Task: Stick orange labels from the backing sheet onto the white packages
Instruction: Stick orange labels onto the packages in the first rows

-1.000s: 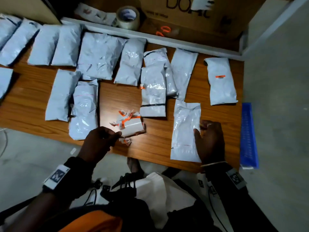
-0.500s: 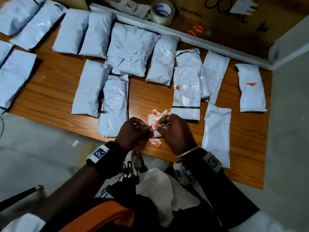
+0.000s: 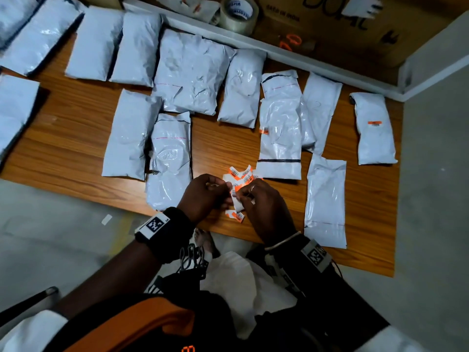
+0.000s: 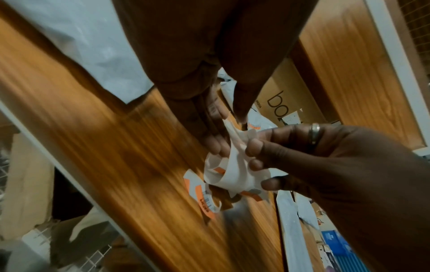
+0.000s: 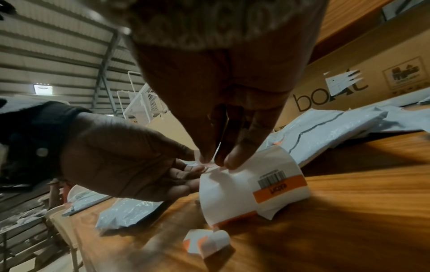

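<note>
Both hands meet over the near edge of the wooden table [image 3: 76, 138], pinching a curled white backing sheet [image 3: 238, 203] [image 5: 235, 193] of orange barcode labels. My left hand [image 3: 205, 196] [image 4: 209, 128] pinches the sheet's left edge. My right hand [image 3: 264, 207] [image 5: 216, 160] pinches it between thumb and fingertips. An orange label [image 5: 279, 189] sits on the sheet. A torn label scrap [image 3: 234, 215] [image 5: 207, 243] lies on the table below the hands. Several white packages lie around; one at the far right [image 3: 374, 128] carries an orange label, another [image 3: 280, 138] has one at its left edge.
A bare white package [image 3: 326, 201] lies just right of my hands, another [image 3: 170, 161] just left. A tape roll [image 3: 238, 13] and a cardboard box [image 3: 342, 24] stand behind the table's white back rail. Grey floor lies to the right and below.
One second ago my right hand rested on the package at the right and my left hand was beside the label sheet. Both hands have since come together on the sheet and lifted it.
</note>
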### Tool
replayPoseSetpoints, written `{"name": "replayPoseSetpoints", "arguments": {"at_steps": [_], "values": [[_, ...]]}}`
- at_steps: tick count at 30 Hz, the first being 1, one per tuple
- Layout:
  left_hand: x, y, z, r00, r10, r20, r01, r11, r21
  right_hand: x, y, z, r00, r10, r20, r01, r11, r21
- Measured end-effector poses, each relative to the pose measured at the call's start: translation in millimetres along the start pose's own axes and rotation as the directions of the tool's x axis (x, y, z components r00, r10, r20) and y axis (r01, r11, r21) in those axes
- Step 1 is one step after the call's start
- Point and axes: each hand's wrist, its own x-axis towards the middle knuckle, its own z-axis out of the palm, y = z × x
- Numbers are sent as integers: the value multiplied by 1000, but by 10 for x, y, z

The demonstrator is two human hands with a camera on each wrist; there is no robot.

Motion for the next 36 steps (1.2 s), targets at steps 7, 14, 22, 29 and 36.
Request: {"name": "replayPoseSetpoints", "arguments": {"at_steps": [7,14,22,29,36], "values": [[17,19,85,998,-68,-12,68,997,-34,-23,45,-34,999,38,-1,-38,998,53],[-27,70,118,996,-78,39,78,997,-1,-9,134,-58,991,136,-5,-133,976,170],[1,49,153,998,-63,18,62,998,23,-7,195,-56,980,195,-31,-177,939,294],[7,76,149,998,-52,-33,52,998,20,1,218,-242,959,263,-105,-195,884,425],[-2,92,107,997,-7,-77,20,985,170,-148,287,-629,955,108,-277,-35,966,255]]}}
